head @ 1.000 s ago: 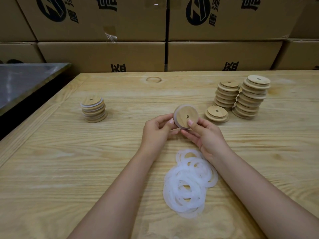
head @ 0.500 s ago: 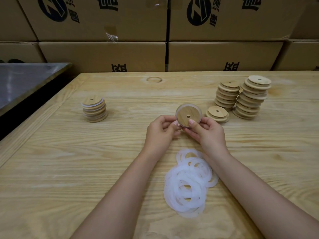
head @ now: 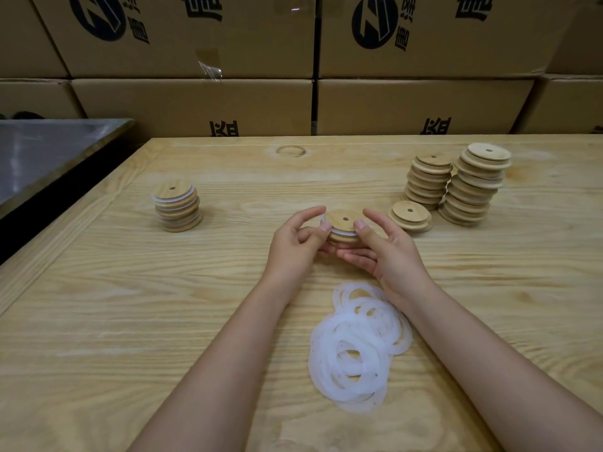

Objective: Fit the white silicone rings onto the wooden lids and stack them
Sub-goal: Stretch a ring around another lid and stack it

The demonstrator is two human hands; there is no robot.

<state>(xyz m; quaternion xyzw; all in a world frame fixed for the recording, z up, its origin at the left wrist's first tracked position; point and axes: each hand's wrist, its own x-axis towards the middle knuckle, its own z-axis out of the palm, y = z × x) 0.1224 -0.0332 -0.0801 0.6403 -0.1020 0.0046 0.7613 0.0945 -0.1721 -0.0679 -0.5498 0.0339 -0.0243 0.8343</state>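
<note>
**Held lid.** The lid (head: 341, 223) is a round wooden disc with a small centre hole. It lies almost flat, stepped face up, just above the desk (head: 130, 321) between the two hands. A thin white ring (head: 337, 230) shows as a band along its near edge, under the smaller upper step and above the wider rim.

**Left hand.** The grip of the left hand (head: 295, 246) is clamped on the lid's left rim. The thumb tip is on the near edge and the index finger arches over the far side.

**Right hand.** The grip of the right hand (head: 388, 252) is clamped on the right rim. The thumb tip presses at the ring, the index finger reaches behind, and the other fingers cup below.

**Rings.** The loose rings (head: 355, 347) are flat, translucent white silicone loops. They overlap in a heap on the desk between the forearms, just beside the right wrist.

**Fitted stack.** The fitted stack (head: 177, 207) stands on the desk, well apart to the left of the hands. White bands show between its wooden layers, and its lids sit slightly offset.

**Bare stacks.**
- Two tall stacks (head: 476, 184) of plain wooden lids stand side by side at far right, with uneven columns.
- A short stack (head: 409, 215) of two lids lies in front of them, near the right fingertips.

**Surroundings.**
- The desk is pale wood with bold grain.
- Brown cardboard boxes (head: 195, 106) with dark print form a wall behind it.
- A smooth grey metal surface (head: 49, 151) lies to the left.
</note>
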